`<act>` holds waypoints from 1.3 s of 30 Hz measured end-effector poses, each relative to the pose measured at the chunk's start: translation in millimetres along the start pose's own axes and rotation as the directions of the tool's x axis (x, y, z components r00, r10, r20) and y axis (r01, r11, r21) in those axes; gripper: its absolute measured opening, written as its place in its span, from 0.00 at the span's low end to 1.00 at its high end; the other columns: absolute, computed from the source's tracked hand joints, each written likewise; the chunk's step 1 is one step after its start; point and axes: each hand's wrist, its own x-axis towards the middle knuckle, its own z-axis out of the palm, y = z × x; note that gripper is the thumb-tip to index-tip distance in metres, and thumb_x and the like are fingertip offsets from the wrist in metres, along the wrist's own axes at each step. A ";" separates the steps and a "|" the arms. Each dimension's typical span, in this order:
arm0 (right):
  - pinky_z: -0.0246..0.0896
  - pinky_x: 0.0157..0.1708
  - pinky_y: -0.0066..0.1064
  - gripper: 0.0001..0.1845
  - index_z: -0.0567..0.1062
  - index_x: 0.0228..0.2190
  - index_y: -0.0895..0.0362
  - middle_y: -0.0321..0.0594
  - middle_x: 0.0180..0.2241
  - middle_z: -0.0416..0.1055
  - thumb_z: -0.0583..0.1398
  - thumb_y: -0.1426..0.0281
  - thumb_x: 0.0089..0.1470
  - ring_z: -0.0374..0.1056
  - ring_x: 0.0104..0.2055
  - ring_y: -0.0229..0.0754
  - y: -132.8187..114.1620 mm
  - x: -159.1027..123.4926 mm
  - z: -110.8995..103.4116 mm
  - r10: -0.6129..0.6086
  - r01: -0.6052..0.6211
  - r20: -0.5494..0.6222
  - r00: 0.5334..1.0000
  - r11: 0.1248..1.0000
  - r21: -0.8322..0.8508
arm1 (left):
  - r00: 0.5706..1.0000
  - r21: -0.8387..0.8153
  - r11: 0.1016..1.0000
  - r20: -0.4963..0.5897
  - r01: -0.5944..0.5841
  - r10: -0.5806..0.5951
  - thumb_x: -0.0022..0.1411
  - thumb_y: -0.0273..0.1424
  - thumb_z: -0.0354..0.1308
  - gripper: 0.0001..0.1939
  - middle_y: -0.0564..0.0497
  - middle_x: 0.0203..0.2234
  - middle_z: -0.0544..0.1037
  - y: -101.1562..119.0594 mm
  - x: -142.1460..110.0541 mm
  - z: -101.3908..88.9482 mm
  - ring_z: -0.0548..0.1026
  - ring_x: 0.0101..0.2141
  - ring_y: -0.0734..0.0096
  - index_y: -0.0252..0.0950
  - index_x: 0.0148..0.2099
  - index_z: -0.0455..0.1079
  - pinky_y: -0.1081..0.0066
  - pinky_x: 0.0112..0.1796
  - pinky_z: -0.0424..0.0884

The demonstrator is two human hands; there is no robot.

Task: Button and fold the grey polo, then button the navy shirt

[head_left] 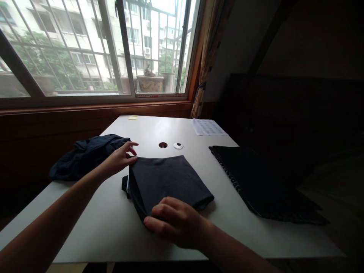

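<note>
Charcoal folded cloth [166, 177], probably soft, light, best held by corners; touched at far-left corner by loosely spread left hand [120, 157], pinched at near edge by right hand [179, 223].

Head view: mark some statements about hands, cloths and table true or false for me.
1. The left hand is at the far-left corner of the folded dark cloth. True.
2. The crumpled blue cloth lies left of the folded dark cloth. True.
3. The right hand is on the crumpled blue cloth. False: the right hand is at the folded dark cloth's near side.
4. The round hole is covered. False: it is open, a white disc beside it.
5. The printed paper lies on the table. True.
</note>
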 end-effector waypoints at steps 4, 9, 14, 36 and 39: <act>0.66 0.31 0.30 0.11 0.70 0.48 0.56 0.38 0.36 0.72 0.58 0.73 0.64 0.62 0.30 0.36 -10.2 9.0 24.2 -0.057 0.057 0.085 0.995 0.998 0.004 | 0.998 0.031 0.998 0.047 0.047 -0.049 0.58 0.38 0.59 0.28 0.49 0.41 0.73 -31.3 -23.3 0.9 0.72 0.26 0.75 0.38 0.60 0.62 0.73 0.28 0.69; 0.65 0.28 0.30 0.08 0.71 0.45 0.55 0.35 0.32 0.69 0.58 0.70 0.64 0.61 0.28 0.36 -18.7 5.3 56.6 -0.102 0.099 0.252 0.962 0.995 0.023 | 0.998 0.141 0.990 0.054 -0.001 -0.007 0.59 0.36 0.57 0.26 0.48 0.41 0.74 -50.4 -33.8 13.7 0.74 0.29 0.72 0.39 0.59 0.65 0.70 0.32 0.72; 0.68 0.35 0.29 0.13 0.71 0.50 0.54 0.39 0.43 0.72 0.58 0.67 0.65 0.66 0.34 0.36 -16.3 -3.3 50.0 -0.052 0.024 0.247 0.968 0.993 0.114 | 0.997 0.252 0.965 0.052 -0.073 0.062 0.60 0.35 0.55 0.23 0.47 0.42 0.74 -53.4 -33.3 19.7 0.75 0.33 0.69 0.39 0.57 0.67 0.67 0.38 0.73; 0.44 0.69 0.53 0.37 0.53 0.68 0.57 0.48 0.71 0.45 0.48 0.50 0.67 0.40 0.73 0.52 91.0 -82.2 -0.2 0.634 -0.589 0.460 0.622 0.765 -0.259 | 0.927 0.602 0.707 0.285 -0.372 0.245 0.73 0.45 0.46 0.30 0.43 0.69 0.54 6.3 -9.0 146.1 0.51 0.69 0.50 0.39 0.71 0.55 0.43 0.66 0.43; 0.42 0.69 0.52 0.38 0.52 0.69 0.56 0.47 0.71 0.45 0.48 0.49 0.67 0.40 0.73 0.51 86.6 -86.5 2.2 0.640 -0.590 0.461 0.615 0.761 -0.270 | 0.934 0.618 0.702 0.256 -0.355 0.248 0.73 0.45 0.45 0.30 0.44 0.70 0.51 -3.9 -13.0 143.7 0.49 0.69 0.53 0.39 0.71 0.53 0.47 0.66 0.44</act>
